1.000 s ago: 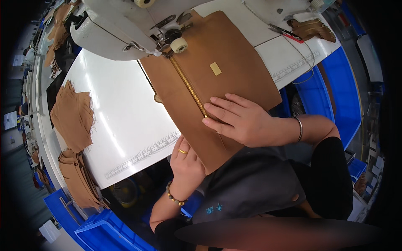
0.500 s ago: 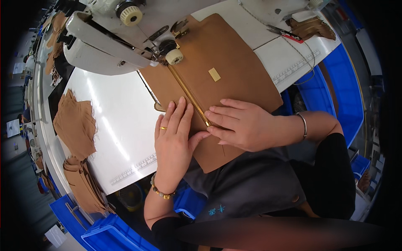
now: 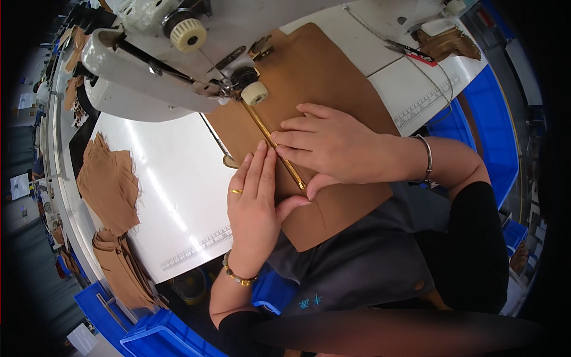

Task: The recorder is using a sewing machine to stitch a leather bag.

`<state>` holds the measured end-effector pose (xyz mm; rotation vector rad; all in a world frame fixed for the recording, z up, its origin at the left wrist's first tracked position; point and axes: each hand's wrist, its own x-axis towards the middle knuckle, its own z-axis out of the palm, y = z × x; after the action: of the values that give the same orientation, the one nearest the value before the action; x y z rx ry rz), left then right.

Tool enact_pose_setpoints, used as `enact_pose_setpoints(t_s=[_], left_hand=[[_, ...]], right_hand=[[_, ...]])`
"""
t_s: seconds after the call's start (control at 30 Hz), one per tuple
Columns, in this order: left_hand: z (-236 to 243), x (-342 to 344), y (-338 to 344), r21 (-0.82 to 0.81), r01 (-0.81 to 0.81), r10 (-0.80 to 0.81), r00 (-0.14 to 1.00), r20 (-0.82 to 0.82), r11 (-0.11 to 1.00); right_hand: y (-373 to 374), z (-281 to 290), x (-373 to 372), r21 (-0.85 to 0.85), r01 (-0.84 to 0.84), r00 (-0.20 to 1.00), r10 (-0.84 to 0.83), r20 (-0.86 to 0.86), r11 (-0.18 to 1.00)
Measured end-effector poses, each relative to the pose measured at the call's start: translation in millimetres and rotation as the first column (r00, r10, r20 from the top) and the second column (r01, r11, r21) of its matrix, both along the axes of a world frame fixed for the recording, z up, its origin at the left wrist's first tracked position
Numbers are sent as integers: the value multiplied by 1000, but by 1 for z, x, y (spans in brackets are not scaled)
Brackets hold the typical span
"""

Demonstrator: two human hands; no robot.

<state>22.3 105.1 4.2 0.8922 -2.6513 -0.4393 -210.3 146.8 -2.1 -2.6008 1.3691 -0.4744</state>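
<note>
A large brown fabric panel [image 3: 351, 77] lies under the head of a white sewing machine [image 3: 143, 89]. Set into the panel, a gold-toothed zipper [image 3: 291, 169] runs from the machine's needle area toward me. My left hand [image 3: 256, 202] rests flat on the panel along the zipper's left side, fingers stretched out and thumb toward the zipper's near end. On the other side my right hand [image 3: 327, 146] lies flat, fingertips at the zipper and thumb beside its near end. Both hands press on the panel without gripping it. The small gold plate seen earlier is hidden under my right hand.
Stacked brown fabric pieces [image 3: 107, 184] lie on the white table at left, with another bundle [image 3: 122, 268] below them. Red-and-black thread snips [image 3: 410, 52] and dark brown scraps [image 3: 449, 44] sit at the far right. Blue bins [image 3: 488, 119] stand beside the table.
My right hand has slid up and left along the zipper, covering the gold plate. My left hand has shifted slightly right. The view has moved a little.
</note>
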Motion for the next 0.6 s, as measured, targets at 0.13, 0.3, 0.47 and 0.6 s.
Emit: enact_pose_setpoints(t_s=[0.13, 0.3, 0.47, 0.6], left_hand=[[4, -4, 0, -108, 40, -27, 993, 118, 993], [8, -6, -4, -153, 44, -19, 987, 161, 987], [8, -10, -19, -148, 27, -2, 986, 168, 989], [8, -14, -34, -134, 19, 1, 989, 149, 991]], right_hand=[[-2, 2, -2, -21, -10, 999, 9, -31, 1000], [-4, 2, -3, -91, -30, 999, 31, 11, 995], [-15, 1, -6, -85, -11, 999, 7, -44, 996], [-32, -2, -11, -186, -22, 999, 16, -34, 982]])
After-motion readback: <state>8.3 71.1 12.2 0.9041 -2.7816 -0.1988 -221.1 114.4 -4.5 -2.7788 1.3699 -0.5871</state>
